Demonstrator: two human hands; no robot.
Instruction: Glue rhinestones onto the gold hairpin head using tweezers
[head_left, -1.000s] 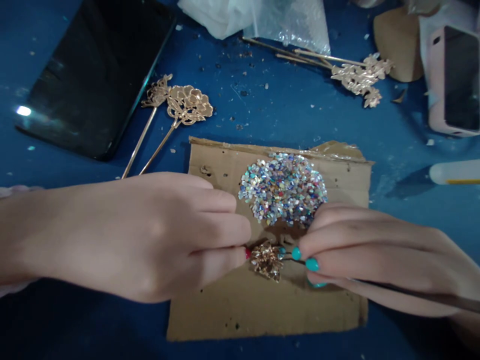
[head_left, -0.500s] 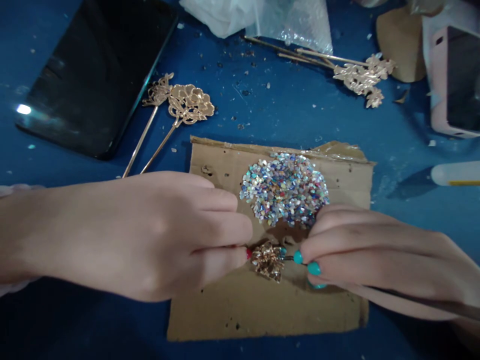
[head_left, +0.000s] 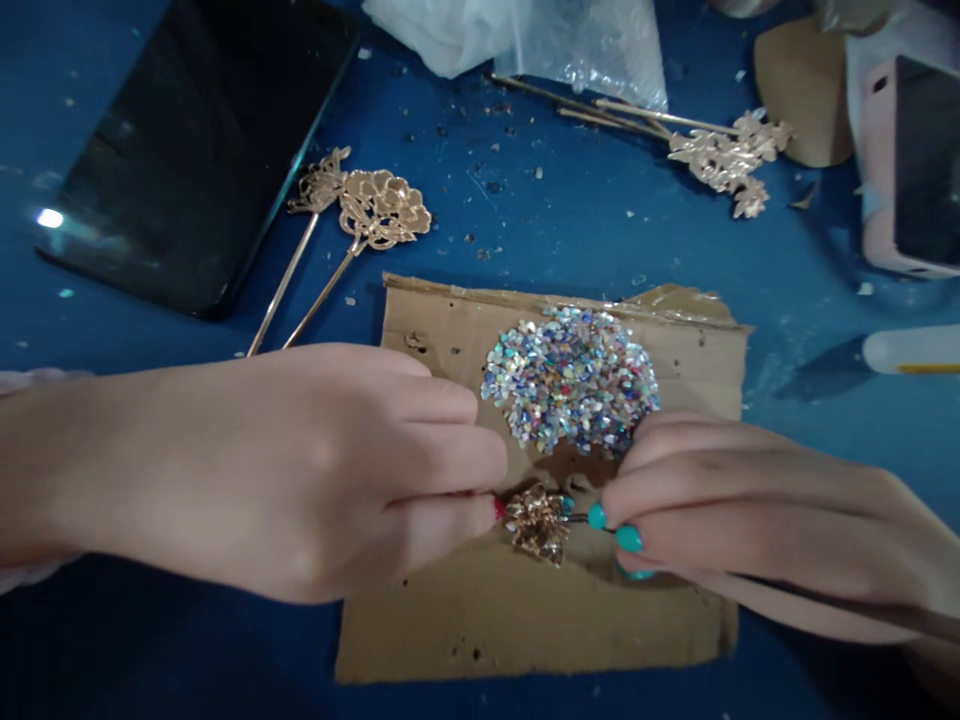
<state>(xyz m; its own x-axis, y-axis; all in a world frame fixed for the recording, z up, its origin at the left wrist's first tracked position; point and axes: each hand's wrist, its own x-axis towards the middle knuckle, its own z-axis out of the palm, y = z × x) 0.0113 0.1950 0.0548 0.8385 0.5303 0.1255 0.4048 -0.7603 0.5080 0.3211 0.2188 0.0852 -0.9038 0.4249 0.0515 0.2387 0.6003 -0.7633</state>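
My left hand (head_left: 322,470) is closed, its fingertips at the left edge of a gold flower hairpin (head_left: 537,524); the hairpin's stick is hidden under the hand. From the right, my right hand (head_left: 757,525) pinches a pair of tweezers (head_left: 579,518), whose dark thin tips reach the flower's right side. A small blue stone (head_left: 566,504) shows at those tips; whether it is gripped or set in the flower I cannot tell. Just above lies a heap of tiny multicoloured stones (head_left: 571,380), on the same piece of cardboard (head_left: 420,630) under both hands.
Two gold hairpins (head_left: 384,208) lie beside a large black phone (head_left: 195,150) at upper left. More hairpins (head_left: 727,155) rest near a clear plastic bag (head_left: 589,45) at the top. On the right are a pink-edged phone (head_left: 881,165) and a white tube (head_left: 911,350).
Both hands, the flower hairpin and the tweezers hold nearly the same places. The whole view has shifted very slightly.
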